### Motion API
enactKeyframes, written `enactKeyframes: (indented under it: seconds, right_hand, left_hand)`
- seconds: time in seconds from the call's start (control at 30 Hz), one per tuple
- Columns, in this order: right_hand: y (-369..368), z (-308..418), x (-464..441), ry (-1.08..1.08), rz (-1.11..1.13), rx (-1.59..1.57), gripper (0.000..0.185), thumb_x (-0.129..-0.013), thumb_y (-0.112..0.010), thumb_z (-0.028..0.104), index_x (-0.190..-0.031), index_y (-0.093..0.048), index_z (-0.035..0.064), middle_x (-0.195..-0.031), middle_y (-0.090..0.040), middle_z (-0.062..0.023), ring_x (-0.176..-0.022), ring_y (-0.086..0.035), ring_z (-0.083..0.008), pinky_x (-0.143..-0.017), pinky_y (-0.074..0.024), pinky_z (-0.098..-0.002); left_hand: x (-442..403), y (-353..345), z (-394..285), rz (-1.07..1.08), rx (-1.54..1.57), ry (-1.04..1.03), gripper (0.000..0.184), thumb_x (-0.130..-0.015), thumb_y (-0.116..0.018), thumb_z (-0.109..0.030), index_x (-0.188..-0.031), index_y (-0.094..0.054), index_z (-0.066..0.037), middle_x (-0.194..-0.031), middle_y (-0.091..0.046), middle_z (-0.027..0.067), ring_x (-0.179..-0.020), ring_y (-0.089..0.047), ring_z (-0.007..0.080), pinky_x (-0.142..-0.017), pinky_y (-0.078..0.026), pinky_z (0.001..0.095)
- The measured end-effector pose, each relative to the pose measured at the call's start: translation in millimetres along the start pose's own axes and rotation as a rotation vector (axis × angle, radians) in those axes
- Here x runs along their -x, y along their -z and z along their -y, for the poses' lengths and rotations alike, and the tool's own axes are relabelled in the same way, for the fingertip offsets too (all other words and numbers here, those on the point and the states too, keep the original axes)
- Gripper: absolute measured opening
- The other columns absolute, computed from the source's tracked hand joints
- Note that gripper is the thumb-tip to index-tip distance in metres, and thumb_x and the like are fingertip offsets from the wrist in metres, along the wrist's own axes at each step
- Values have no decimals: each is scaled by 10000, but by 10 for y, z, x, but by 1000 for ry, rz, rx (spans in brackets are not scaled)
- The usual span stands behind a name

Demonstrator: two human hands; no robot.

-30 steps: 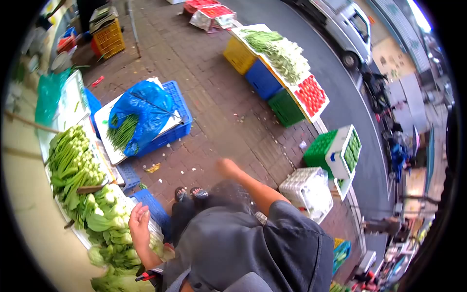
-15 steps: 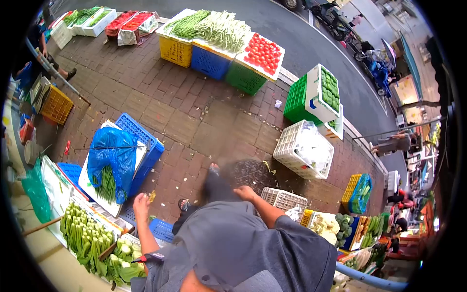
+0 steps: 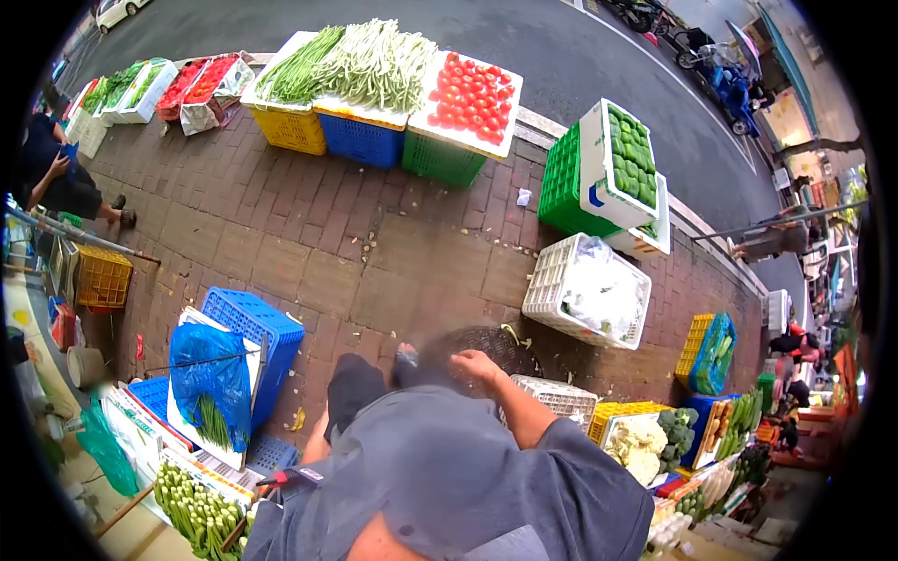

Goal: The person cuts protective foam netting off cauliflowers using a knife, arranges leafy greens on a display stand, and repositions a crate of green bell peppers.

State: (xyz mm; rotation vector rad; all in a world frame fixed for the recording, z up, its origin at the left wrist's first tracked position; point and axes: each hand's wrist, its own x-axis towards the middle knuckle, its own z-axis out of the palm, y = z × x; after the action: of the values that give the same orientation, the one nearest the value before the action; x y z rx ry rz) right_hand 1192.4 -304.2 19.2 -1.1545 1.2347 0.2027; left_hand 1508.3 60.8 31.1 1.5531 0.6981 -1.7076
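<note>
My right hand [image 3: 477, 365] hangs low in front of my body, fingers loosely extended, with nothing visible in it. Below it are a dark round manhole cover [image 3: 505, 351] and a white plastic crate [image 3: 557, 397]. Only a strip of bare skin shows at my left side; my left hand is out of sight. A small black and red item [image 3: 292, 477] is at my left side. Nearby, a blue plastic bag [image 3: 210, 365] covers part of a bundle of thin green stalks [image 3: 213, 423] on a white board against a blue crate [image 3: 271, 351].
Beans [image 3: 374, 61] and tomatoes [image 3: 472, 98] sit on crates along the kerb. Green vegetables [image 3: 631, 154] fill a foam box. A white crate [image 3: 552, 280] holds plastic bags. Cauliflower [image 3: 636, 449] and broccoli [image 3: 675, 435] lie at right. A person [image 3: 70, 182] is at left.
My left hand has gone out of sight from above the pavement beside the blue crate. My right hand's fingers look more extended. The view has shifted, and one knee now shows raised.
</note>
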Motion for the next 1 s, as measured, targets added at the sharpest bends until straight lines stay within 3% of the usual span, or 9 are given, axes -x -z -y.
enactKeyframes:
  seconds: [0.13,0.27,0.33,0.43,0.47,0.53,0.6,0.8,1.0]
  right_hand:
    - [229,486,-90,-6,51,70,651,-900,-654,459,-1307,-586,-44,-1274,-637,-199,-1162,-620,-277,-990,-485,-371]
    - [364,550,-392,90,67,169,715,-887,-631,511,-1337,-562,-41,-1371,-567,-231,-1315,-506,-335,-1109,-380,-379]
    - [503,757,-423,92,58,172,709,-887,-633,502,-1339,-561,-39,-1373,-566,-230,-1314,-508,-333,-1105,-385,-380]
    - [836,1075,-617,80,-20,247,689,-889,-641,472,-1338,-557,-44,-1347,-587,-229,-1281,-542,-337,-1080,-412,-384]
    - [965,1174,-623,53,-70,233,683,-889,-645,459,-1340,-554,-46,-1337,-593,-231,-1268,-553,-335,-1071,-421,-383]
    - [1268,1344,-704,49,-230,128,631,-893,-670,391,-1333,-559,-47,-1294,-619,-239,-1216,-597,-318,-1030,-457,-373]
    - [1608,1233,-916,40,-406,-50,563,-912,-676,309,-1332,-556,-46,-1209,-663,-202,-1113,-638,-252,-952,-495,-339]
    - [2638,742,-1256,-26,-676,-282,493,-924,-667,260,-1298,-572,-46,-1052,-695,-110,-829,-667,-151,-743,-529,-286]
    - [3980,907,-1475,-109,-601,-458,436,-925,-664,244,-1241,-606,-51,-1001,-685,-85,-740,-651,-147,-664,-528,-284]
  left_hand:
    - [-1,-687,-792,122,-39,25,448,-953,-617,-475,-1173,-626,-85,-1001,-660,79,-798,-623,212,-651,-512,361]
    - [-239,-1298,-1680,199,-151,47,488,-950,-620,-494,-1198,-628,-73,-1055,-678,98,-851,-649,234,-703,-537,378]
    - [-509,-1390,-2123,271,-325,-20,578,-936,-638,-508,-1251,-613,-25,-1204,-669,129,-980,-668,251,-813,-546,357]
    - [-407,-2027,-3120,75,-793,-156,327,-947,-643,-423,-856,-682,-111,-672,-510,-40,-546,-419,88,-472,-329,282]
    - [-481,-2204,-3368,26,-712,-184,325,-942,-652,-397,-813,-645,-98,-613,-496,-52,-512,-414,69,-439,-322,265]
    - [-737,-2622,-3855,-138,-570,-511,261,-934,-667,-335,-971,-666,-76,-738,-602,-17,-548,-502,87,-447,-382,253]
    - [-1123,-2945,-4408,-147,-504,-611,260,-941,-655,-317,-1078,-655,-97,-852,-644,-1,-623,-557,97,-471,-425,258]
    - [-1095,-4471,-5440,18,-488,-652,350,-953,-643,-354,-1229,-585,-147,-1012,-685,28,-758,-654,134,-604,-529,284]
    - [-1709,-5284,-5233,-148,-585,-511,362,-931,-661,-350,-1220,-609,-138,-981,-673,21,-721,-621,137,-585,-507,305]
